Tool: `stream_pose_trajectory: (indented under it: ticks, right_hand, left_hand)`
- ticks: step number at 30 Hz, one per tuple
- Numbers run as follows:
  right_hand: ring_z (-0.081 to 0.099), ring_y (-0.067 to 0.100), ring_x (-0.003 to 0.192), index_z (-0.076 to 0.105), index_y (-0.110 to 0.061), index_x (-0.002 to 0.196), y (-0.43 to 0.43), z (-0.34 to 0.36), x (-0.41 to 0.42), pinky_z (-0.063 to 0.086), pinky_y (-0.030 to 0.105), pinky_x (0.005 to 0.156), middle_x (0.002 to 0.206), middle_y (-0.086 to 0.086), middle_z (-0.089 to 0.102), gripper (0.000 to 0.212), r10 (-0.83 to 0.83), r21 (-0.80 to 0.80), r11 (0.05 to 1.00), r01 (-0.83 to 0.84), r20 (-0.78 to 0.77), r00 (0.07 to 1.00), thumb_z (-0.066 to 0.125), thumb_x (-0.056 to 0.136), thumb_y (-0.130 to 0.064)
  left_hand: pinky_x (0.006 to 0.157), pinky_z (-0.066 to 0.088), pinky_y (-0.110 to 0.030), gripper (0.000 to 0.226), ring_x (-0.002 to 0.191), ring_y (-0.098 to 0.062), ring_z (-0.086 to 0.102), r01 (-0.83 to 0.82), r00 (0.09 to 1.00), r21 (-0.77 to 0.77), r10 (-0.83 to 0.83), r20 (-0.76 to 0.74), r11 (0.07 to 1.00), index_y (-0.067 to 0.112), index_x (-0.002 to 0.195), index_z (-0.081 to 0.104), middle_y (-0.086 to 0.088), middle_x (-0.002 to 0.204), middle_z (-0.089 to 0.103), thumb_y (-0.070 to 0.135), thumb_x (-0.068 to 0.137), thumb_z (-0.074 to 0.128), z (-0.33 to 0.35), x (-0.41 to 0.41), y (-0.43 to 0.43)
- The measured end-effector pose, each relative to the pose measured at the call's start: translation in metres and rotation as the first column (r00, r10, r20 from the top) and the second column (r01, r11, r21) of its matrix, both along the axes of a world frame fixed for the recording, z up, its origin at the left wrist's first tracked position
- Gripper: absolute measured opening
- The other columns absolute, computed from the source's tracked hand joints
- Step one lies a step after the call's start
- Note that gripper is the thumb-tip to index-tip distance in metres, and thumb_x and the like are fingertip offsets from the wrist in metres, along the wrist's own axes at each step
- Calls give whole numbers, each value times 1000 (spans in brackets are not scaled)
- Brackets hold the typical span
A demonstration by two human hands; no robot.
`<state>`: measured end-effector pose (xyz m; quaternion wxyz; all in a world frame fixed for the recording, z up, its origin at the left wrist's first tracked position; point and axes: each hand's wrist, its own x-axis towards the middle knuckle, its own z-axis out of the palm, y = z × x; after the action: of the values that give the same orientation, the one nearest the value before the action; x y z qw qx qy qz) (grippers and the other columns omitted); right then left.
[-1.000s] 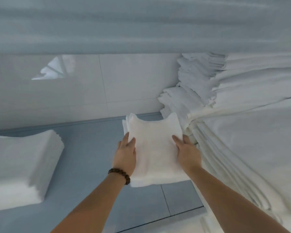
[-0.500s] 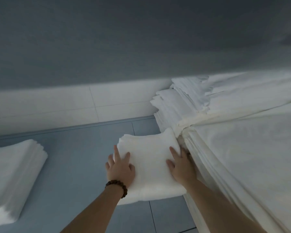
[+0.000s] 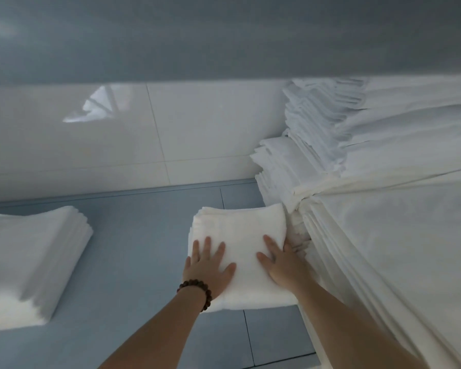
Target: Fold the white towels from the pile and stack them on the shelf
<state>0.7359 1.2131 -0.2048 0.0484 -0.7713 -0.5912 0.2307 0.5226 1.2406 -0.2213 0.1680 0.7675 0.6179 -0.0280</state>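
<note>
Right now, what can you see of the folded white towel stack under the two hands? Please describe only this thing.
The folded towel stack is white, soft-looking cloth, roughly square, with several layers showing along its left and far edges. It lies flat on the blue-grey tiled surface. The left hand presses flat on its near left part, and the right hand rests on its near right part. Its right edge meets the large white pile.
</note>
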Motion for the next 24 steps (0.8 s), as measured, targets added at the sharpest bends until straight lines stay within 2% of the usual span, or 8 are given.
stream_pose_trajectory:
  ticks: [5, 12, 17, 24]
  right_hand:
    - [31, 32, 137, 13, -47, 145, -5, -3, -11, 29, 43, 111, 157, 6, 11, 63, 2, 21, 1000, -1, -31, 1000, 30, 88, -68]
    - [16, 27, 144, 13, -49, 145, -12, -5, -31, 24, 42, 115, 159, 4, 3, 64, 49, 20, 999, -48, -40, 998, 30, 87, -70]
    - [34, 29, 136, 14, -47, 145, -18, -4, -54, 32, 41, 110, 158, 4, 7, 64, 99, 17, 995, -98, -29, 995, 31, 87, -70]
    - [40, 31, 132, 14, -48, 145, -29, -1, -94, 38, 42, 105, 157, 2, 7, 64, 129, 8, 992, -129, -46, 991, 32, 87, -69]
  left_hand:
    - [117, 6, -45, 71, 143, -24, -18, -20, 1000, -13, 20, 16, 1000, 43, 146, -4, 7, 156, -19, 72, 84, 15, -3, -13, -9]
    - [118, 7, -44, 72, 143, -24, -20, -69, 997, -33, 70, 31, 997, 43, 146, -3, 8, 156, -19, 72, 83, 17, -5, -35, -25]
    - [117, 7, -45, 73, 143, -23, -20, -115, 993, -33, 116, 31, 993, 43, 146, -4, 9, 156, -20, 72, 82, 15, -7, -59, -40]
    - [116, 8, -44, 74, 143, -23, -21, -144, 989, -32, 145, 31, 989, 43, 145, -5, 9, 155, -21, 74, 81, 14, -6, -98, -58]
